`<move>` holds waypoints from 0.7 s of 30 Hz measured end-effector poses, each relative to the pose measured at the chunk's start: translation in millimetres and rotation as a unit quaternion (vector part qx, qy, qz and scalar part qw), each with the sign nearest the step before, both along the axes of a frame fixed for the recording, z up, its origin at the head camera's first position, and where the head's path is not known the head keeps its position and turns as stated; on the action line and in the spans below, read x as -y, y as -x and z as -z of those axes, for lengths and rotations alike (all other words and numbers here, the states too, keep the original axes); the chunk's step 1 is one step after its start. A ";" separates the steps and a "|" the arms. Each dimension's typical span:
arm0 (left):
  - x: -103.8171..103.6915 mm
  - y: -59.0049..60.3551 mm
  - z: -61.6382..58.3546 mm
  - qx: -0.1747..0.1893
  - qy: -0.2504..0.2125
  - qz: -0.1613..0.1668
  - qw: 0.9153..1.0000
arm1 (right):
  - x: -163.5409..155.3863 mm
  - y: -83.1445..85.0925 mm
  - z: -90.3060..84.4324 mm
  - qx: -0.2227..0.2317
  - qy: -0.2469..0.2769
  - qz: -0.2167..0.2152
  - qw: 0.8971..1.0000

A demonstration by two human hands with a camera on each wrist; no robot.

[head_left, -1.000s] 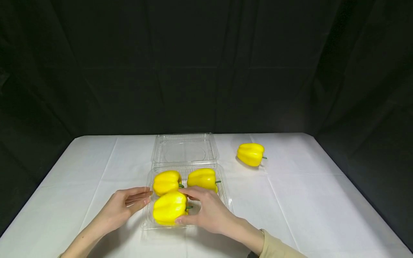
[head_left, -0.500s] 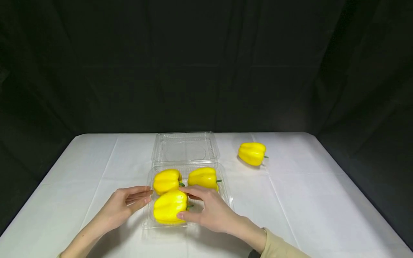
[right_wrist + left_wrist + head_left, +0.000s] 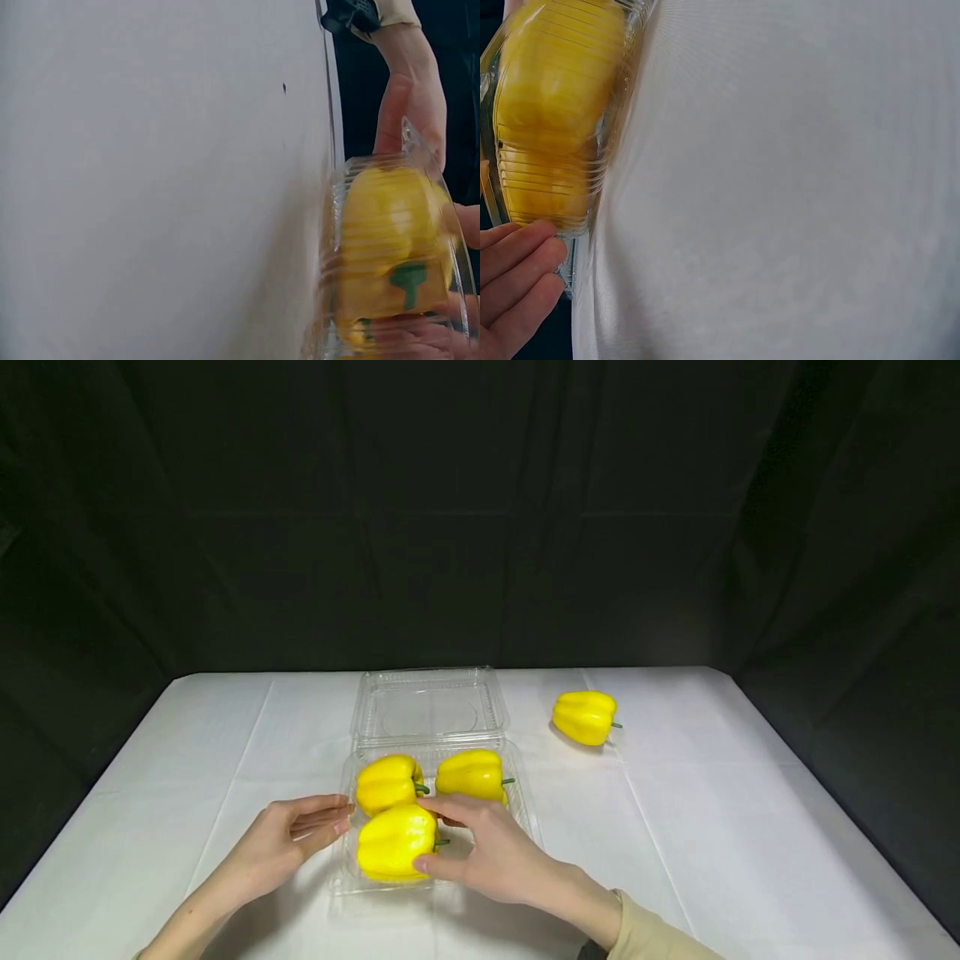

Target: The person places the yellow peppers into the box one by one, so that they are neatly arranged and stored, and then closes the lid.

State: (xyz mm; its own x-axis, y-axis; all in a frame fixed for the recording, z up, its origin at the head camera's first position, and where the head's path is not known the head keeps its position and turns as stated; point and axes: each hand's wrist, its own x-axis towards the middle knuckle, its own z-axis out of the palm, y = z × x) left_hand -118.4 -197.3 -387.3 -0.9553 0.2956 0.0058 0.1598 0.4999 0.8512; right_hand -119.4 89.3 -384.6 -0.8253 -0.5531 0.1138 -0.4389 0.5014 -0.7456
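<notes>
On the white table (image 3: 712, 827), a clear tray (image 3: 525, 814) sits front and centre with its lid (image 3: 429, 706) flipped back flat behind it. Three yellow peppers are inside: two side by side along the back, the back-left pepper (image 3: 386, 781) and the back-right pepper (image 3: 471, 774), and a front pepper (image 3: 395, 843) in the near-left corner, lying on its side, green stem pointing right.

Right hand (image 3: 495, 856) is in the tray, just right of that front pepper. Thumb against the near side of the fruit, index finger laid across the top at the far side, the remaining fingers loosely curved around the stem end. So it grips the front pepper, lightly. The right wrist view shows the same pepper (image 3: 390, 225) through the ribbed plastic wall, green stem facing the lens, fingertips blurred at the bottom edge.

Left hand (image 3: 288, 839) is outside the tray, on the left. Fingers nearly straight, tips touching the tray's left wall, holding nothing. The left wrist view confirms it: fingertips (image 3: 525, 255) right at the ribbed wall, yellow fruit behind the plastic.

Well apart, at the far right of the table, a fourth pepper (image 3: 583, 717) lies on its side on the cloth, stem to the right.
</notes>
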 end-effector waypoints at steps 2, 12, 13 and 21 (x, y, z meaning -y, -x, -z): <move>-0.2 0.6 -0.9 0.000 0.005 -0.002 1.000 | 0.8 0.0 -0.2 0.002 -0.001 -0.005 1.000; 2.7 2.0 -4.1 0.016 0.022 -0.015 1.000 | 5.6 3.2 2.9 0.009 0.006 -0.007 1.000; 3.3 1.7 -3.2 0.013 0.020 -0.012 1.000 | 5.7 3.4 3.5 0.009 0.006 -0.006 1.000; 4.8 0.9 4.0 0.005 -0.002 0.001 1.000 | 1.2 2.8 0.5 0.015 -0.018 0.003 1.000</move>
State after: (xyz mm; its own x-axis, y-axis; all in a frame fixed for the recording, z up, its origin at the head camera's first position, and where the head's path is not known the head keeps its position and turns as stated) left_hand -119.2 -202.1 -391.3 -0.9545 0.2981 -0.0021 0.1528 0.4952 0.8552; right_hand -122.2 88.1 -385.1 -0.8311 -0.5519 0.0682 -0.4133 0.5310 -0.7397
